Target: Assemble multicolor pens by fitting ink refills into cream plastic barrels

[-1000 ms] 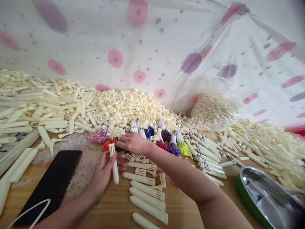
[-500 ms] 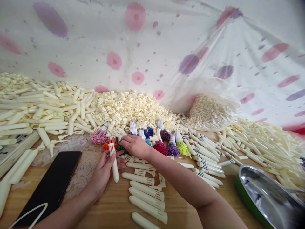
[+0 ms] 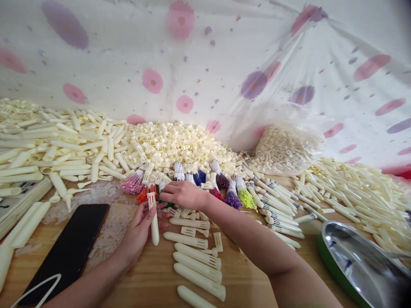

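My left hand (image 3: 138,226) is closed round a cream multicolour pen barrel (image 3: 154,226), slotted end up, with red strips showing in the slots. Just to its right, my right hand (image 3: 183,194) reaches palm down over a bundle of green-tipped refills (image 3: 164,203), its fingers drawn together at the bundle. Whatever sits between those fingertips is hidden. Around the hands stand more refill bundles: orange (image 3: 147,194), pink (image 3: 132,184), purple (image 3: 233,197) and yellow-green (image 3: 242,197). Below the right hand, several cream barrels (image 3: 199,269) lie in a column on the wooden table.
A black phone (image 3: 66,252) with a white cable lies left, beside clear plastic pieces (image 3: 111,226). Heaps of barrels (image 3: 64,141) and slotted collars (image 3: 180,141) back the table. Filled pens (image 3: 279,205), a bag of small parts (image 3: 285,147) and a green-sided metal pan (image 3: 337,265) are right.
My right hand has shifted slightly to the right, its fingers still at the green bundle, and its forearm has swung a little right. My left hand holds the barrel in the same place.
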The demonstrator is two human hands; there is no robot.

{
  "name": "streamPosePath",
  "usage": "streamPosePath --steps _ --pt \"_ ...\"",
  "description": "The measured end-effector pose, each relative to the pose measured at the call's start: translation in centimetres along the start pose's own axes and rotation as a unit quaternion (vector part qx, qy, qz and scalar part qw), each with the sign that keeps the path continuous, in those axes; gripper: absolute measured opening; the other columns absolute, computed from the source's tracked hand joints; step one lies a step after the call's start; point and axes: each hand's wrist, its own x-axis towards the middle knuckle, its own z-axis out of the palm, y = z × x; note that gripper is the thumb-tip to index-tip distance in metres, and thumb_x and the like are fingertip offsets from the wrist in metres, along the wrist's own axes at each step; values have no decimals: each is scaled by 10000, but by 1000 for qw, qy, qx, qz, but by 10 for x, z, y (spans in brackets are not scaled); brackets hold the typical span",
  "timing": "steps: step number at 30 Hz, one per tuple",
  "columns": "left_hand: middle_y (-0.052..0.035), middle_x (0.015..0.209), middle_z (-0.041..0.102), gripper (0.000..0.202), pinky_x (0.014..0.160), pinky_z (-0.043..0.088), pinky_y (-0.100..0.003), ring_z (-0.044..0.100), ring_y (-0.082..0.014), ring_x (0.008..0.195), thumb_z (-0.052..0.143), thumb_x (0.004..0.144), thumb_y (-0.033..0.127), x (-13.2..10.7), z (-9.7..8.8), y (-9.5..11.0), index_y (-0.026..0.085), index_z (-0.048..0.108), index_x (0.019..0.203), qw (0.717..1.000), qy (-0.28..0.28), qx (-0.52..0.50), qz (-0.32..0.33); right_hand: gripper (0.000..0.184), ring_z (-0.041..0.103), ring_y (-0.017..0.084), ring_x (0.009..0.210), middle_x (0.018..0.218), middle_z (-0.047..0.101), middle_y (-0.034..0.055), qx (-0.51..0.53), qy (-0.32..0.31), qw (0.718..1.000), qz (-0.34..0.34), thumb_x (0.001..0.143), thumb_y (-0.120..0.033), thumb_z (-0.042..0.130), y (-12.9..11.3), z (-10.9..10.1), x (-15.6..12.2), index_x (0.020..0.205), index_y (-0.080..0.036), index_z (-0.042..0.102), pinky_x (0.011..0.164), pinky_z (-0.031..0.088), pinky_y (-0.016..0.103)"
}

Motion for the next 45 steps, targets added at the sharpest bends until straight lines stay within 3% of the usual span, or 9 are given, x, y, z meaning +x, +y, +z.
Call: streamPosePath --steps 10,15,18,20,23,24,26,32,45 --pt "-32 993 667 441 561 521 -261 666 -217 812 675 681 458 -1 -2 -2 219 502 1009 999 -18 26 -11 264 490 138 685 765 553 37 -1 59 998 -35 948 -246 322 -18 -6 -2 846 -153 547 619 389 267" --pt "-47 1079 634 397 588 526 -286 652 -223 851 628 730 447 0 -3 -3 230 491 1032 999 -29 35 0 203 573 147 826 867 615 80 76 191 977 59 923 -181 373 -33 -15 -16 910 -135 570 702 459 260" --pt "-50 1076 628 375 621 522 -295 641 -206 833 614 744 439 -1 -3 -1 223 506 1031 998 -33 53 22 125 600 129 815 878 635 58 164 347 903 196 868 -121 475 -43 -26 -26 893 -176 585 686 486 241" --pt "-37 932 665 382 602 501 -279 630 -171 702 614 740 446 -3 -3 2 212 529 1029 994 -42 94 24 79 612 122 766 826 637 22 258 435 808 303 804 -124 580 -45 -31 -31 814 -202 588 667 501 244" --pt "0 667 642 402 561 458 -256 569 -147 568 590 746 477 -8 -1 7 189 572 1026 982 -81 167 34 84 626 116 658 714 621 -19 412 496 646 408 737 -165 655 -39 -36 -37 744 -209 583 611 516 256" --pt "7 617 619 408 554 448 -252 555 -147 560 576 754 482 -10 0 8 182 585 1031 977 -93 185 43 84 627 113 627 685 616 -27 442 504 609 423 725 -178 663 -37 -37 -40 737 -206 585 587 515 251" --pt "15 572 586 420 542 433 -242 528 -143 546 555 772 471 -12 0 7 174 600 1066 967 -114 220 60 94 630 108 594 651 609 -39 457 518 571 443 703 -199 679 -34 -39 -46 725 -201 588 564 511 242" --pt "-2 641 620 395 558 431 -241 533 -151 582 581 773 382 -13 -5 -2 204 611 1124 953 -122 261 98 158 631 109 571 645 619 -35 474 497 555 469 662 -257 717 -40 -44 -54 700 -196 576 539 520 236" --pt "-17 679 634 335 633 464 -280 563 -180 619 585 771 359 -14 -4 0 229 646 1074 947 -130 267 119 196 606 94 554 607 610 -37 595 419 510 459 643 -283 724 -59 -29 -35 674 -186 557 540 502 225"
